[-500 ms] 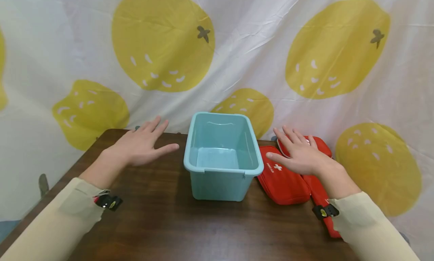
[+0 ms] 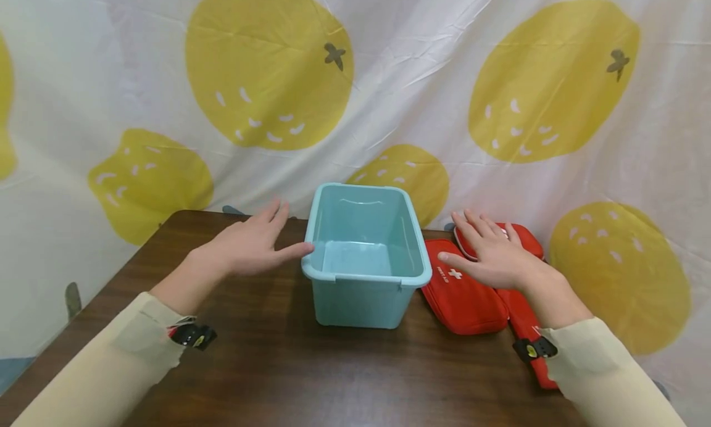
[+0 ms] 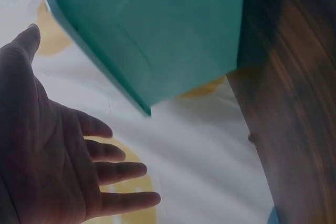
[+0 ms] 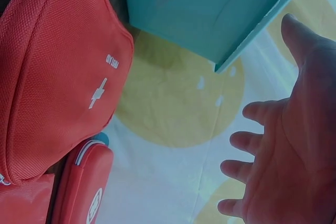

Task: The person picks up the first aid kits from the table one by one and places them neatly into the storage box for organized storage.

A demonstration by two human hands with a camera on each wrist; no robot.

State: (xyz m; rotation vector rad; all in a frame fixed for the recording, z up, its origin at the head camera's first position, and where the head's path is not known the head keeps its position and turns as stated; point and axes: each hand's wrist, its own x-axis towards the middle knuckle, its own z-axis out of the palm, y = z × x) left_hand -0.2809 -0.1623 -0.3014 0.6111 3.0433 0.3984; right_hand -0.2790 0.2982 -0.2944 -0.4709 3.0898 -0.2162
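A light blue plastic bin (image 2: 358, 303) stands upright on the table, its inside bare in the head view. To its left my left hand (image 2: 247, 245) hovers with straight, spread fingers, the thumb beside the bin's left rim. In the left wrist view a gap shows between that hand (image 3: 52, 156) and the bin (image 3: 157, 35). On the other side my right hand (image 2: 502, 257), fingers extended, hangs over a red first aid pouch (image 2: 463, 297) marked with a white cross. The right wrist view shows the right palm (image 4: 294, 156) holding nothing, apart from the pouch (image 4: 68, 77).
Behind the pouch lies a smaller red case (image 2: 528, 239), and a long red item (image 2: 524, 319) is partly hidden under my right forearm. The dark wooden table (image 2: 266, 365) reaches back to a white curtain (image 2: 400, 106) printed with yellow fruit.
My left hand has moved right, closer to the bin's left rim. The right hand has barely shifted, and the bin and red pouches stay in place.
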